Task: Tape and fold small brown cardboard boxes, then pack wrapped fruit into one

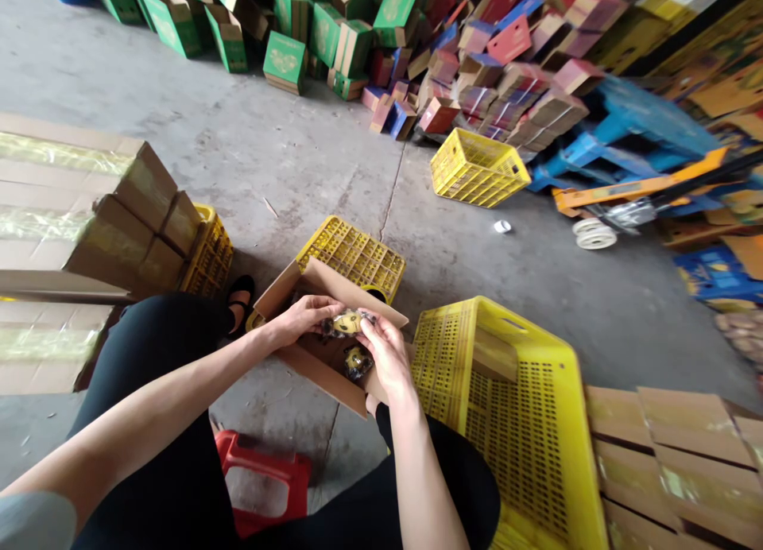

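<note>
Both hands hold a small yellow item with dark spots in clear plastic wrap (pixel 347 323), above an open cardboard box (pixel 322 377). My left hand (pixel 307 318) grips its left end between thumb and fingers. At its right end, my right hand (pixel 386 350) pinches the wrap. A second yellow-and-dark wrapped item (pixel 358 362) lies lower, at the right side of the box. The box's flaps stand spread outward, and my forearms and hands hide part of its inside. An upturned yellow plastic crate (pixel 358 252) is just behind the box.
A large yellow crate (pixel 518 423) stands at my right, beside stacked cartons (pixel 685 439). More taped cartons (pixel 65 208) are at the left. A red stool (pixel 292 478) sits below me. Farther off are another yellow crate (pixel 477 168), an orange pallet jack (pixel 644 192) and piled green boxes (pixel 286 61).
</note>
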`<action>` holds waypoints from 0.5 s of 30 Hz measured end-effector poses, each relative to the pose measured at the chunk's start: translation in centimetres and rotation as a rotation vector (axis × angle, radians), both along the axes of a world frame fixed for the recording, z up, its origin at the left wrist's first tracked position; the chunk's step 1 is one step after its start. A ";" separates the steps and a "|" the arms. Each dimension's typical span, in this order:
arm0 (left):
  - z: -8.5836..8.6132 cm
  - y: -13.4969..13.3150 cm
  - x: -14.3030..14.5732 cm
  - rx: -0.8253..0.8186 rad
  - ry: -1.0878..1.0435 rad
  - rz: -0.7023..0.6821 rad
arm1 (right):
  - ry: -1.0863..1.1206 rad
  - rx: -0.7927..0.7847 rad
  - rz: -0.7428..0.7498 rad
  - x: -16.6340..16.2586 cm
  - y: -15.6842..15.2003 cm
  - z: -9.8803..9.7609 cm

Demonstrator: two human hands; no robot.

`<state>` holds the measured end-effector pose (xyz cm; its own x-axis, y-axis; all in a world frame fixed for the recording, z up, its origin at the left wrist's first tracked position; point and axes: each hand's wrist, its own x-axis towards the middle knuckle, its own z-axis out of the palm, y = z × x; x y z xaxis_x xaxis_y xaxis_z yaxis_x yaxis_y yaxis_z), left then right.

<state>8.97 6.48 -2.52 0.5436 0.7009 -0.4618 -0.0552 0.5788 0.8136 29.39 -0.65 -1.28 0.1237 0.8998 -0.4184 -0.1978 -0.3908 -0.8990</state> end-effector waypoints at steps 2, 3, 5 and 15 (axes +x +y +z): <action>-0.1 0.0 0.1 -0.006 -0.001 -0.005 | 0.005 -0.010 0.001 0.0 0.0 0.0; -0.2 0.0 0.1 -0.009 -0.005 -0.006 | 0.008 -0.013 0.000 -0.1 0.0 0.0; -0.3 0.1 0.1 -0.017 -0.010 -0.006 | 0.012 -0.019 -0.007 -0.1 0.0 0.0; -0.5 0.1 0.2 -0.052 -0.014 0.021 | 0.009 -0.030 -0.043 -0.6 0.0 0.8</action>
<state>9.13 6.58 -2.98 0.5359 0.6874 -0.4903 -0.0786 0.6188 0.7816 28.81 -0.64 -0.50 0.1583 0.8808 -0.4462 -0.2230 -0.4083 -0.8852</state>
